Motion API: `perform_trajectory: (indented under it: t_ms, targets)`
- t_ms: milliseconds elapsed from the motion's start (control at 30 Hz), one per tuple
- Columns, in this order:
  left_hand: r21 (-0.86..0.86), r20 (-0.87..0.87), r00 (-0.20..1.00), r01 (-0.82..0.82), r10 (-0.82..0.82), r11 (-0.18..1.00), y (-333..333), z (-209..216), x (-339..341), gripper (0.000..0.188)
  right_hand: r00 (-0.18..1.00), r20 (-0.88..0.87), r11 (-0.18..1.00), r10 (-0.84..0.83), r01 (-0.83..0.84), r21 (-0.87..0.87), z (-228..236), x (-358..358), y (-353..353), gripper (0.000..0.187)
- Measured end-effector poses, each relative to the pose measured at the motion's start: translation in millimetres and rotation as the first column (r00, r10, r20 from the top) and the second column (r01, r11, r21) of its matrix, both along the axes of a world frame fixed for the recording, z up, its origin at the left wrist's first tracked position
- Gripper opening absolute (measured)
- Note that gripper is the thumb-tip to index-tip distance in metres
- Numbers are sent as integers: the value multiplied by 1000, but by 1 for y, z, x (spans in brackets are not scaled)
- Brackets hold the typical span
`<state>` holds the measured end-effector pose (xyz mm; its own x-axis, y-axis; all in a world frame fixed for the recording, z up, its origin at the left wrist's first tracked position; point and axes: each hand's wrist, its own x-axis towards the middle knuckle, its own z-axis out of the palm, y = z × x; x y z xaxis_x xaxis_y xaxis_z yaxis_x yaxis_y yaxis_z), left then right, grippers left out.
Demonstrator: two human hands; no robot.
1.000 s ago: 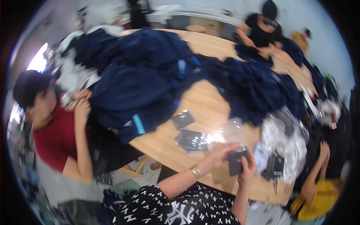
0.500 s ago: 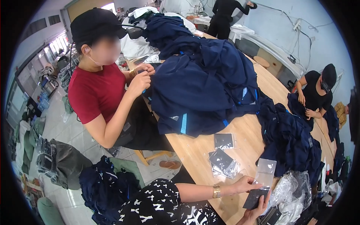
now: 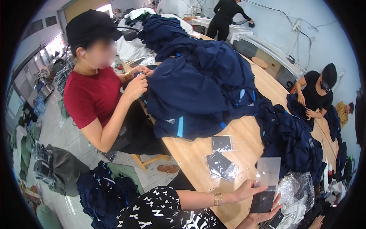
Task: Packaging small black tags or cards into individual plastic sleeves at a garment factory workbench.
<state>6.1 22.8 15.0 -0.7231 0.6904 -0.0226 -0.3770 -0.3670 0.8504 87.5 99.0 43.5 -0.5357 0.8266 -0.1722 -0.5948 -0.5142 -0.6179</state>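
Between my hands is a clear plastic sleeve (image 3: 268, 170) with a dark card (image 3: 262, 201) in its lower part. My left hand (image 3: 246, 190), with a gold bracelet at the wrist, pinches the sleeve near the card's top edge. From below, my right hand (image 3: 267, 214) supports the card's lower right side, its thumb and fingertips along the edge. Left of my hands, several dark cards in clear sleeves (image 3: 222, 162) lie loosely overlapped on the wooden table (image 3: 187, 162). Close beside my right hand are more dark cards (image 3: 275, 220), partly hidden.
A big heap of navy garments (image 3: 198, 87) covers the table's middle; another navy pile (image 3: 291, 141) lies to the right. Crumpled clear plastic bags (image 3: 295, 191) sit beside my hands. A person in red (image 3: 93, 95) sits at the left edge, and another in black (image 3: 318, 91) works across.
The sleeve with its card has turned a little more upright and faces me more fully. My right hand's fingers have shifted along the card's edge. The whole view has moved slightly.
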Motion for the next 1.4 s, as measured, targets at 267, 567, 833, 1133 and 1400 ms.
perform_trajectory:
  t_ms: [267,567,833,1133,1400]
  targets:
    - [-36,-125,988,-99,94,994,-3,6,7,17,994,-1,970,109,-106,217,-12,-4,-19,46]
    - [125,303,951,-106,64,987,-9,29,-8,14,975,148,918,167,-208,337,4,4,-12,38]
    - [103,324,946,-17,-18,994,-7,23,-2,9,943,203,908,264,-314,276,-21,10,-18,39]
    - [114,352,933,31,-69,993,-13,25,-19,11,946,223,897,235,-300,326,-15,1,-19,36]
    - [145,262,965,-44,4,988,-9,24,0,12,932,308,792,191,-332,512,-10,7,-25,36]
